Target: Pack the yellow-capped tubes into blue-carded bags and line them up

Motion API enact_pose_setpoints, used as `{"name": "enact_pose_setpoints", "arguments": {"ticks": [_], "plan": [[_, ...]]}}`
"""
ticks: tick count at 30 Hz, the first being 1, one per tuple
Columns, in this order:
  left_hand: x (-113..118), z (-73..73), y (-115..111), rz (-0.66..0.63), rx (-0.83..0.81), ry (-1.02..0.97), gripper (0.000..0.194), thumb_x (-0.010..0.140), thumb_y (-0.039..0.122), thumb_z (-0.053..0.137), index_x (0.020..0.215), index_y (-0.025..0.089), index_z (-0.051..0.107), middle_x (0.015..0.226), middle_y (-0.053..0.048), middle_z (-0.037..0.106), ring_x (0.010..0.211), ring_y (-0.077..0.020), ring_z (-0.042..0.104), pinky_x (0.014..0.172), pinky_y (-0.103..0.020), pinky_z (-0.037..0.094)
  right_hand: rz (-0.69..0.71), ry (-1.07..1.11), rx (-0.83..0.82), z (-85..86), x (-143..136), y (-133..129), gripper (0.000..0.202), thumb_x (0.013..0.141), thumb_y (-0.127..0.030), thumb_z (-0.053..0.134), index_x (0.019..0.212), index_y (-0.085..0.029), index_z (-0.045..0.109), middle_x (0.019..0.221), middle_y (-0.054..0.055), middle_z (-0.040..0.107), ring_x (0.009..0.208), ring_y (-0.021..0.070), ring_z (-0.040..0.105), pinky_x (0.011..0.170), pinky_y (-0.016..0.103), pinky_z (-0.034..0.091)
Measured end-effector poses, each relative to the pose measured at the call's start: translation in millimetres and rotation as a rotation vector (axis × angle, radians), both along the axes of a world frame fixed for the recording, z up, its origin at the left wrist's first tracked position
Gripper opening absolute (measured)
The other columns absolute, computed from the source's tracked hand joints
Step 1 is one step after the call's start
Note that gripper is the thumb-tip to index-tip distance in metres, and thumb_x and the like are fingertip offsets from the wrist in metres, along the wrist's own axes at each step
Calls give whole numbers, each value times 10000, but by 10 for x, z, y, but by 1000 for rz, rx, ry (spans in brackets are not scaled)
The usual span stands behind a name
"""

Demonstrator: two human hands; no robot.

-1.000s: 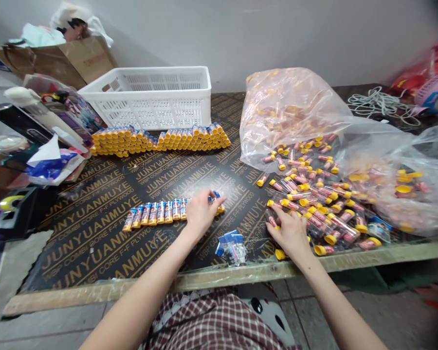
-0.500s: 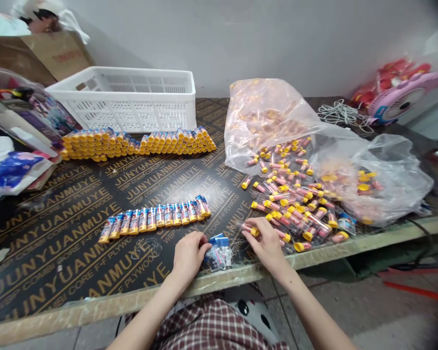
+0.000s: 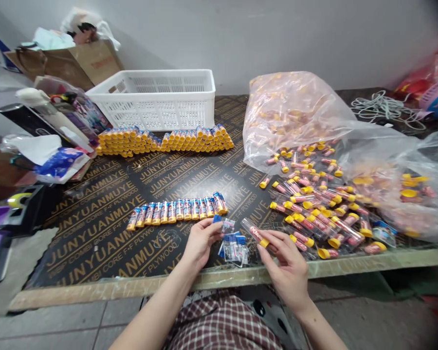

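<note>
Between the thumb and fingers of my left hand (image 3: 201, 241) is a small clear plastic sleeve (image 3: 228, 225) with blue print. My right hand (image 3: 286, 262) pinches a clear tube (image 3: 253, 231) by its yellow-capped end; a red-and-white label shows inside, and the tube tilts up to the left. Below and between my hands lies a small pile of similar sleeves (image 3: 234, 249) at the table edge. Left of them stretches a row of tubes with blue printed wraps (image 3: 178, 210). To the right spreads a heap of unwrapped yellow-capped tubes (image 3: 314, 209).
A large clear bag (image 3: 288, 112) of tubes lies behind the heap. Stacked wrapped tubes (image 3: 131, 141) sit before a white basket (image 3: 168, 109). A tissue pack (image 3: 60, 163) is at the left, a coiled cable (image 3: 385, 108) at the back right. The table's front edge (image 3: 131, 283) runs close to me.
My left hand has lifted a sleeve off the pile. My right hand has brought a tube away from the heap, toward my left hand. The view has turned to the left.
</note>
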State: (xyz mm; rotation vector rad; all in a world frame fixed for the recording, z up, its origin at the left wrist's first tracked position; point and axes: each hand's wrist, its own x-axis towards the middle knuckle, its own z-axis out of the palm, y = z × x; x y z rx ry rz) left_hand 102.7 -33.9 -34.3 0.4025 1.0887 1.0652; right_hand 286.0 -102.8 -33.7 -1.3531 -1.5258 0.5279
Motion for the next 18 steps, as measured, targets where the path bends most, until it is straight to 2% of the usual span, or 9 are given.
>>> {"name": "enact_pose_setpoints", "arguments": {"ticks": [5, 12, 18], "plan": [[17, -12, 10, 73, -26, -21, 316, 473, 284, 859, 667, 109, 681, 652, -14, 668, 577, -83, 580, 615, -219, 497, 18, -26, 47, 10, -53, -21, 335, 867, -147, 551, 1168, -282, 610, 1081, 69, 589, 1001, 218, 572, 861, 382, 493], [22, -30, -7, 98, -34, 6, 342, 462, 349, 862, 623, 109, 677, 604, -8, 649, 551, -84, 566, 584, -217, 482, 46, -94, 97, 23, -75, -16, 360, 860, -110, 543, 1174, -275, 608, 1065, 70, 593, 991, 211, 577, 867, 371, 497], [82, 49, -51, 33, 95, 21, 326, 595, 382, 795, 722, 109, 671, 680, -17, 658, 616, -95, 583, 618, -223, 489, 265, -71, 61, 11, -111, -12, 432, 874, -72, 468, 1236, -287, 563, 1107, 72, 559, 1012, 193, 578, 864, 330, 512]]}}
